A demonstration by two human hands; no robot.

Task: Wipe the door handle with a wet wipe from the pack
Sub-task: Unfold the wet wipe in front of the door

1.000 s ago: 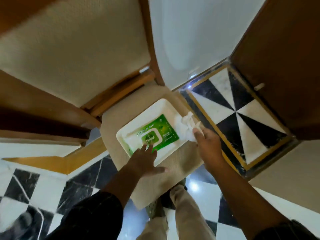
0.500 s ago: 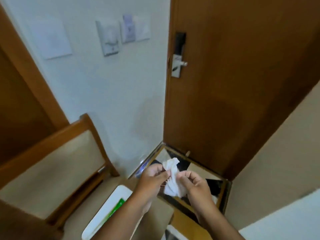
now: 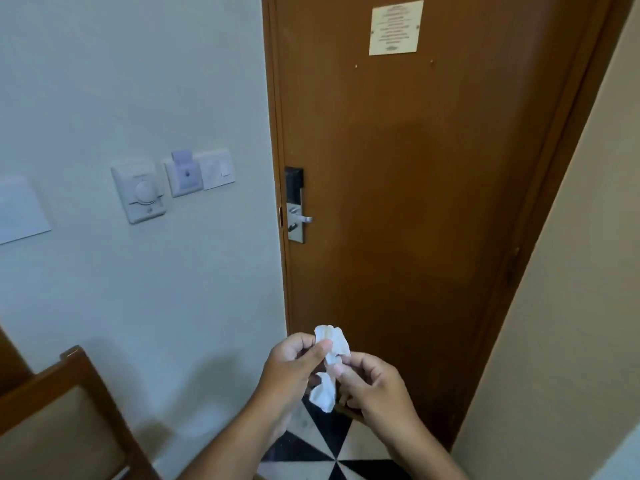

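Observation:
A crumpled white wet wipe (image 3: 329, 365) hangs between both hands at the lower middle of the view. My left hand (image 3: 294, 368) pinches its upper part and my right hand (image 3: 370, 386) pinches its middle. The silver door handle (image 3: 300, 218) sticks out from a metal lock plate on the left edge of the brown door (image 3: 415, 202), well above and beyond my hands. The wipe pack is out of view.
A wooden chair back (image 3: 69, 420) with a beige cushion stands at the lower left. Wall switches (image 3: 173, 181) are mounted left of the door frame. A beige wall (image 3: 571, 306) closes in on the right. Black-and-white floor tiles (image 3: 311, 452) lie below.
The view has risen from the pack on the chair to the door. The wipe, first in my right hand alone, is now held by both hands.

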